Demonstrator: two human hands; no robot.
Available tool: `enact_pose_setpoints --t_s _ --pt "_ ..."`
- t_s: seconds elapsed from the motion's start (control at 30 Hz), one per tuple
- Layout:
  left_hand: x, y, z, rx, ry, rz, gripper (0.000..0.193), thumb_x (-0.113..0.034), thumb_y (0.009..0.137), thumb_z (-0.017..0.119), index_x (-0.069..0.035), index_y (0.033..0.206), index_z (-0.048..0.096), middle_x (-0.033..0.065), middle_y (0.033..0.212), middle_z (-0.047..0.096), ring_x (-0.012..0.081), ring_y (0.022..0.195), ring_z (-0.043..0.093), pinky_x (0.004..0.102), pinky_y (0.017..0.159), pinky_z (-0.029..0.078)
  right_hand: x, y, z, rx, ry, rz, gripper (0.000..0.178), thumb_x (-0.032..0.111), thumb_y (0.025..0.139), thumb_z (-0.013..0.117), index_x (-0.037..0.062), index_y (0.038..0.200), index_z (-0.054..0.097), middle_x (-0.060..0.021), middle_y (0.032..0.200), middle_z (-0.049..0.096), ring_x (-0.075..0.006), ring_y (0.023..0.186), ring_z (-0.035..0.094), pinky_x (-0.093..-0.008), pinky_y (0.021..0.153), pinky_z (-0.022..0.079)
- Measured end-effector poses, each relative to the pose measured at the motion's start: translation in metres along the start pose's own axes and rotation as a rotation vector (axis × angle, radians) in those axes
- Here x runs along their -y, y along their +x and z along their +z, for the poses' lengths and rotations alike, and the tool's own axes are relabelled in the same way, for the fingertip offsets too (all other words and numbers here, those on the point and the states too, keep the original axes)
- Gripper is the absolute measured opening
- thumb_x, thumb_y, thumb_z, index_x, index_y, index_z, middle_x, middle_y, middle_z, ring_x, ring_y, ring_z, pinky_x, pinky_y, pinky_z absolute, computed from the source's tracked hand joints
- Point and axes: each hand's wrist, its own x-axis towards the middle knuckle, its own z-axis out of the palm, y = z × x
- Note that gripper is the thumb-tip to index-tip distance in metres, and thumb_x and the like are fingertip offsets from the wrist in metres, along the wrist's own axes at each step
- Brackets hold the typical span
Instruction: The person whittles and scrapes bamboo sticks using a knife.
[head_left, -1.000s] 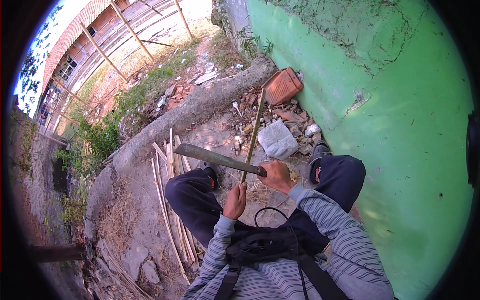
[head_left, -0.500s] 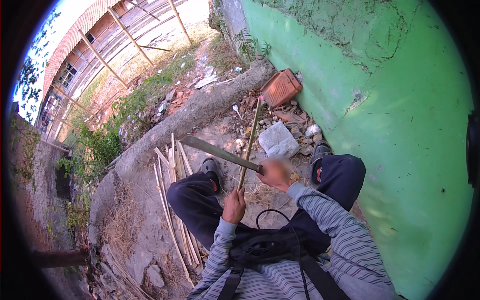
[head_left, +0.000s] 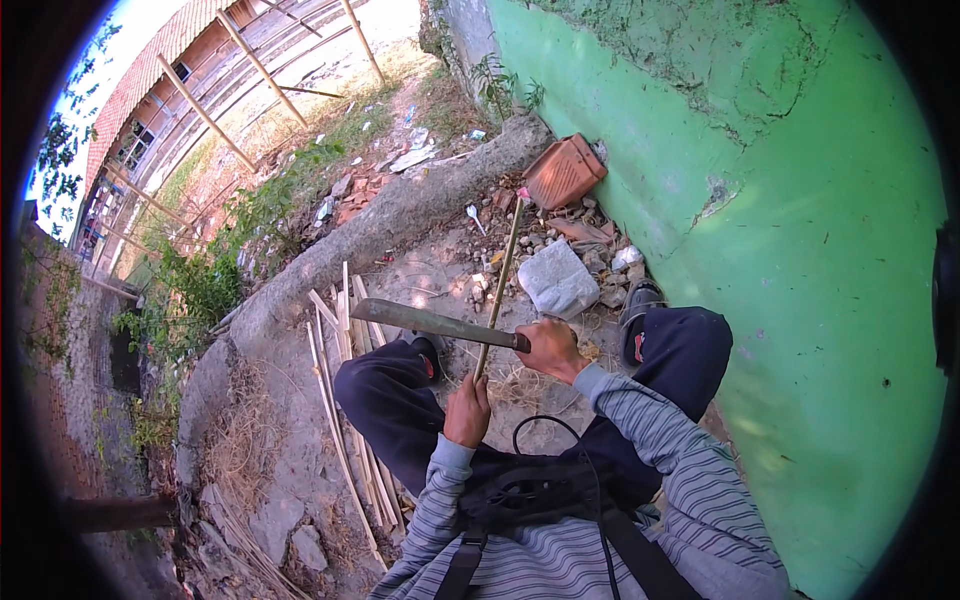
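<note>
My left hand [head_left: 467,411] is closed round the near end of a narrow bamboo strip [head_left: 506,262], which slants up and away from me toward the rubble. My right hand [head_left: 552,349] grips the handle of a machete [head_left: 432,319]. Its broad, dull blade points left and crosses the strip just beyond my left hand; whether the edge touches the strip I cannot tell. Beside my left leg lie several pale split bamboo strips [head_left: 331,385] on the ground.
A white block [head_left: 558,279] sits among small stones between my feet, with an orange-brown plastic pot [head_left: 565,173] beyond it. The green wall [head_left: 830,330] stands close on my right. A low concrete ridge [head_left: 385,222] curves round ahead and left. A black cable [head_left: 548,420] loops near my lap.
The machete blade has turned to lie more level, its tip lower and nearer me. My right hand has shifted slightly; my left hand and the strip stay almost in place.
</note>
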Motion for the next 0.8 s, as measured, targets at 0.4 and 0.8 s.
enact_pose_setpoints --t_s 0.4,0.8 --pt "-0.006 -0.01 -0.008 0.064 -0.055 -0.024 0.02 -0.02 0.105 0.054 -0.001 0.104 0.059 0.0314 0.076 0.061 0.0538 0.072 0.06 0.0635 0.064 0.043 -0.012 0.016 -0.012 0.016 -0.092 0.078 0.012 0.025 0.079 0.072 0.0152 0.085 0.076 -0.015 0.074 0.072 -0.0371 0.069 0.073 -0.0486 0.066 0.059" --pt "-0.006 -0.029 -0.022 0.098 0.02 -0.052 0.018 -0.02 0.105 0.055 -0.002 0.102 0.058 0.031 0.072 0.061 0.0531 0.071 0.06 0.0635 0.063 0.042 -0.036 0.022 -0.017 -0.057 -0.076 0.124 0.016 0.027 0.08 0.07 0.0134 0.073 0.07 -0.0149 0.065 0.068 -0.038 0.063 0.07 -0.0494 0.061 0.057"
